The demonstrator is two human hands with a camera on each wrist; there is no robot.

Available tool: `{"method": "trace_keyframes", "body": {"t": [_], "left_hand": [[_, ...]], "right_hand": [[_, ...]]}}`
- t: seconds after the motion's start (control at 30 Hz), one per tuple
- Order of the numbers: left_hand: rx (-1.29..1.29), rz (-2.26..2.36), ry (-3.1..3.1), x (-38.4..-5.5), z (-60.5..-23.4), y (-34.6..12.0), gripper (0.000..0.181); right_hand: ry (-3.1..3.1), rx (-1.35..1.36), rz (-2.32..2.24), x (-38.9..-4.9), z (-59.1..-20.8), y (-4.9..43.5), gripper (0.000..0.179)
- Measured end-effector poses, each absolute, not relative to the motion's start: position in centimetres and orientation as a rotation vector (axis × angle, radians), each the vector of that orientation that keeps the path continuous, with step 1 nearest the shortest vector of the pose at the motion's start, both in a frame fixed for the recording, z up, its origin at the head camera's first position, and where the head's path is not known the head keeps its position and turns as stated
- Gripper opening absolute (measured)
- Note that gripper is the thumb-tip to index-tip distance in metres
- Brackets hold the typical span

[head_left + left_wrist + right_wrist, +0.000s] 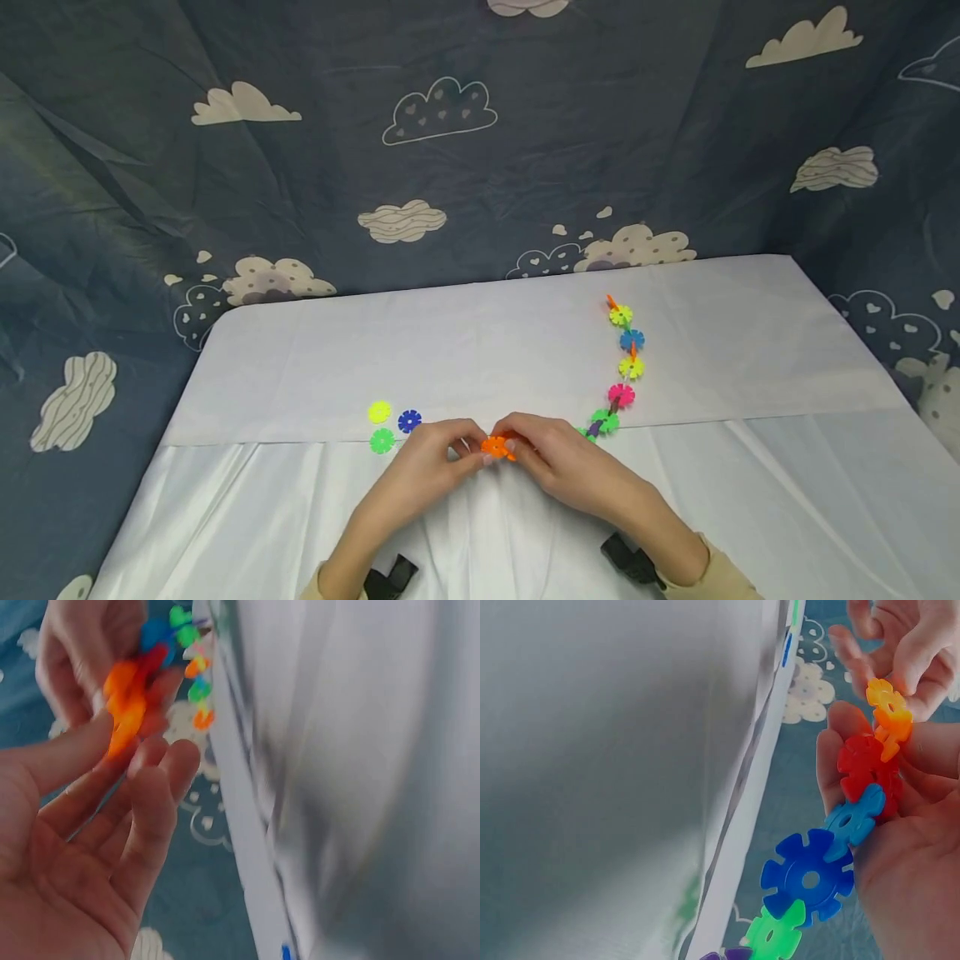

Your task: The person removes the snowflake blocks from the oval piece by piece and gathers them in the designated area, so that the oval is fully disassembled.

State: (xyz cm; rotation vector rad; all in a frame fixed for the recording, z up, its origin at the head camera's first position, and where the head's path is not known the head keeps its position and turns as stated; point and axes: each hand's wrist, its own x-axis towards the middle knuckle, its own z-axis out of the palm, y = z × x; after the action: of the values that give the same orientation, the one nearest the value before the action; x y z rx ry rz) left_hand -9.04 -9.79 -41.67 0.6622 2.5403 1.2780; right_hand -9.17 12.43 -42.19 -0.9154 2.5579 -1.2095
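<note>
Over the front part of the table both hands meet at one end of a chain of slotted, flower-shaped plastic discs. The left hand [438, 460] pinches an orange disc [493, 447] between thumb and fingers. Just beside it, the right hand [573, 468] grips the chain close to that end. In the right wrist view a red disc [864, 766] lies against the right fingers, followed by a light blue disc [853, 817], a dark blue disc [810, 879] and a green disc [775, 931]. The right hand hides part of the chain in the head view.
Beyond the right hand, the chain [622, 395] curves away toward the table's back edge. Left of the hands lie a loose yellow disc [379, 412], a blue disc [409, 421] and a green disc [382, 441] on the white tablecloth [300, 367]. A dark cloud-print curtain [525, 167] hangs behind.
</note>
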Motion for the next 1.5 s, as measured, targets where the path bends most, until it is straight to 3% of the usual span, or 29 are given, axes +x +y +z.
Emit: {"method": "trace_keyframes", "body": {"t": [0.43,0.8,1.5], "left_hand": [[0.600,1.460,2.407,-8.8,-41.8,-9.0,0.013],[0.432,1.766,1.948,-9.8,-42.6,-9.9,0.015],[0.344,1.712,2.122,-10.0,-42.3,-10.5,0.014]], "right_hand": [[2.573,-0.902,-1.144,-8.9,-41.4,12.7,0.023],[2.710,-1.154,-1.112,-8.8,-42.2,12.2,0.015],[2.720,-1.149,-1.160,-9.2,-42.4,12.5,0.016]]}}
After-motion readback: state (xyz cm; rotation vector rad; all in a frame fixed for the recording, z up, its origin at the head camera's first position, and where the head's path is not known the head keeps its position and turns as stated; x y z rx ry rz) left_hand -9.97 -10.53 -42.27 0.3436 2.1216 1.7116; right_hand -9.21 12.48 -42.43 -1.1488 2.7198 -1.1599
